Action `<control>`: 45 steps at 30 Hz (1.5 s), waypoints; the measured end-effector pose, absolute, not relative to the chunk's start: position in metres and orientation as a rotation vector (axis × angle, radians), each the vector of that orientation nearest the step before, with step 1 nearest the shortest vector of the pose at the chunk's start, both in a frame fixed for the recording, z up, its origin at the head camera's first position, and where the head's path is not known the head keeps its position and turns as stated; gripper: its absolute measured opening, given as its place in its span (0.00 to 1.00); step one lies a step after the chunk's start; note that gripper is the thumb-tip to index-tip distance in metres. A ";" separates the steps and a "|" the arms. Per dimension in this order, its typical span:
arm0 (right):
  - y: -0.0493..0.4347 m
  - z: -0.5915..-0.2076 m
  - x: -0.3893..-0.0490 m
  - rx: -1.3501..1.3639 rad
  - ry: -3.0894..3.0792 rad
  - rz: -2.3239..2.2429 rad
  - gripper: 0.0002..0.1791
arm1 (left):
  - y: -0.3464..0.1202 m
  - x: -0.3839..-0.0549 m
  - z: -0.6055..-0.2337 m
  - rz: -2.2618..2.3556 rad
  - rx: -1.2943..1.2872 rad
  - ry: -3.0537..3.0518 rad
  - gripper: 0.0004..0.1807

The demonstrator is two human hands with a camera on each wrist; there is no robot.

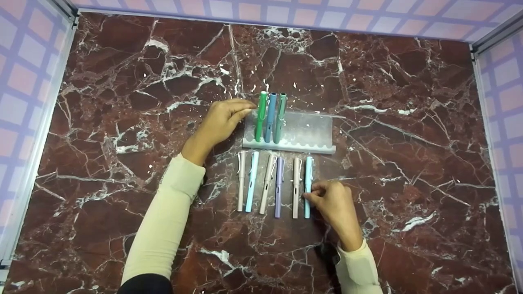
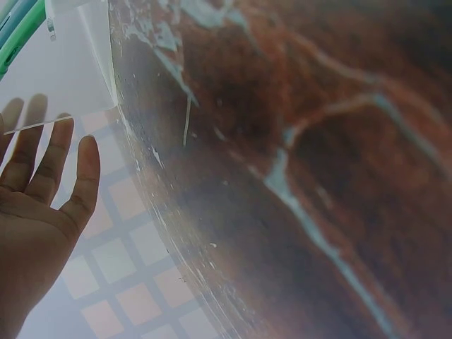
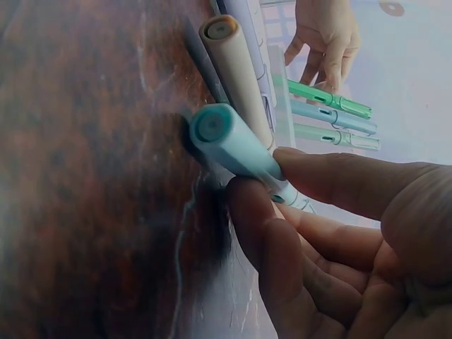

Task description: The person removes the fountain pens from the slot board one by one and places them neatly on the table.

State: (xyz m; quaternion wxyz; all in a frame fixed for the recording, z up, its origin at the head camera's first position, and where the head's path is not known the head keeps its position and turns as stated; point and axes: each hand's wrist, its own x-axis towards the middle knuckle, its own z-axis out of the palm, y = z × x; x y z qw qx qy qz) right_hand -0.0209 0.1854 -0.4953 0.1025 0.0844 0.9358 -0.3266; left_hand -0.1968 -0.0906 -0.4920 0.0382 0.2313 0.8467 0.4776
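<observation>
In the head view my right hand (image 1: 336, 200) pinches a light blue pen (image 1: 308, 175) at the right end of a row of pens on the table. Its thumb and fingertips close round the pen's barrel in the right wrist view. Beside it lies a brownish pen (image 1: 296, 188). My left hand (image 1: 222, 118) holds the upper left corner of a clear pen stand (image 1: 308, 126), some fingers showing through its panel in the left wrist view. A bright green pen (image 1: 260, 118), a blue pen (image 1: 270, 122) and a dark green pen (image 1: 280, 118) lean in the stand's left notches.
Left of the brownish pen lie a purple pen (image 1: 279, 188), a beige pen (image 1: 267, 183), another light blue pen (image 1: 251, 183) and a greyish pen (image 1: 241, 181). The marbled table (image 1: 408, 163) is bordered by checked panels (image 1: 261, 14) at the back and sides.
</observation>
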 end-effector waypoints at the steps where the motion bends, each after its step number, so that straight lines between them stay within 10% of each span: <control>1: 0.185 -0.495 -0.021 0.251 2.763 -0.959 0.08 | -0.091 -0.197 -0.492 1.461 0.704 2.598 0.12; 45: 0.185 -0.487 -0.017 0.281 2.681 -0.878 0.11 | -0.091 -0.197 -0.493 1.454 0.712 2.594 0.12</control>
